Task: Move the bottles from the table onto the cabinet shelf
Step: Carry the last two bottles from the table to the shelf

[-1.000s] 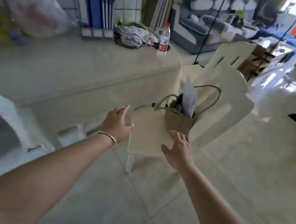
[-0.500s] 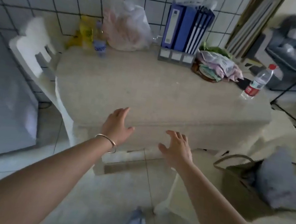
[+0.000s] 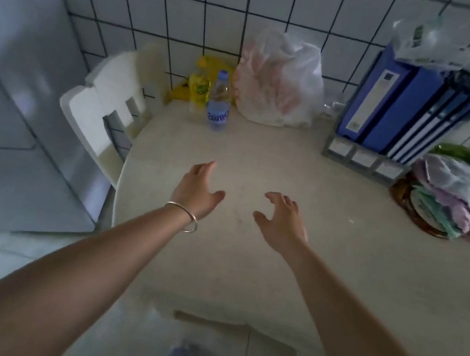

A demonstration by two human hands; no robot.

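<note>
both hands, left hand (image 3: 197, 191) and right hand (image 3: 282, 219), hovered wide and empty over the surface (image 3: 275, 264); clear bottle (image 3: 219, 102) stood upright at far edge, likely light, slippery, best gripped mid-body.

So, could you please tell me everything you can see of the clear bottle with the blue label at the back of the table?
The clear bottle looks like see-through plastic, with a pale blue cap and a blue label with white lettering round its lower part. It stands upright at the back of the table, near the tiled wall. A yellow-labelled bottle stands close on its left, a white plastic bag on its right; contact is unclear. Neither hand touches it.
</note>
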